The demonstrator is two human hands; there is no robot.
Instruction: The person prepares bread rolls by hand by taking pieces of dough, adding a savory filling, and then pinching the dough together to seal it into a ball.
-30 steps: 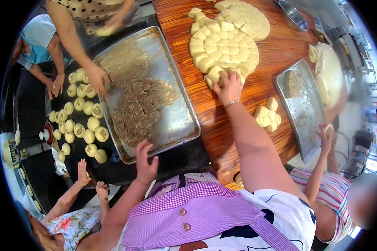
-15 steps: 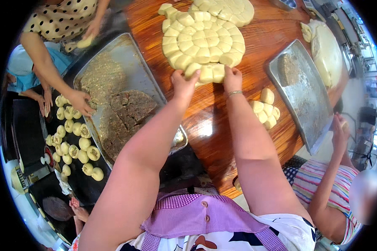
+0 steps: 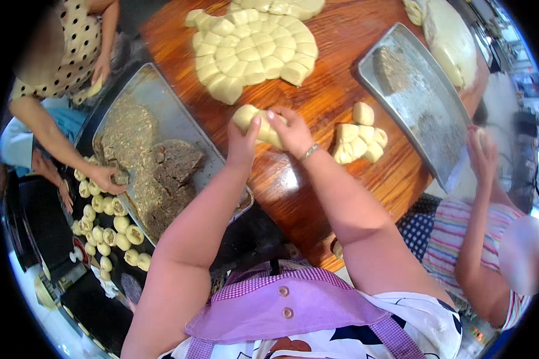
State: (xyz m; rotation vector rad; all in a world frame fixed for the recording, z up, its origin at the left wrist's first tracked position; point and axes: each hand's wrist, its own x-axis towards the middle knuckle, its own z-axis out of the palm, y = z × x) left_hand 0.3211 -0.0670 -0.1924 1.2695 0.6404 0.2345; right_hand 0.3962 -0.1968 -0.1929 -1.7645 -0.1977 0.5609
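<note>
Bakery kitchen: dough pieces (image 3: 254,51), metal trays (image 3: 424,99)

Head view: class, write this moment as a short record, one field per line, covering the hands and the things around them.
Left hand: gripping dough pieces
Right hand: gripping the same dough pieces
Ahead: cut dough round on wooden table
Right: dough cluster, then metal tray
Left: another tray holding brown mixture
Far left: dough balls, some open on top

Left hand (image 3: 242,146) and right hand (image 3: 294,136) grip dough pieces (image 3: 267,136) between them | from these: cut dough round (image 3: 253,51), 12 o'clock | small dough pile (image 3: 354,142), 3 o'clock | metal tray (image 3: 181,113), 8-to-9 o'clock
</note>
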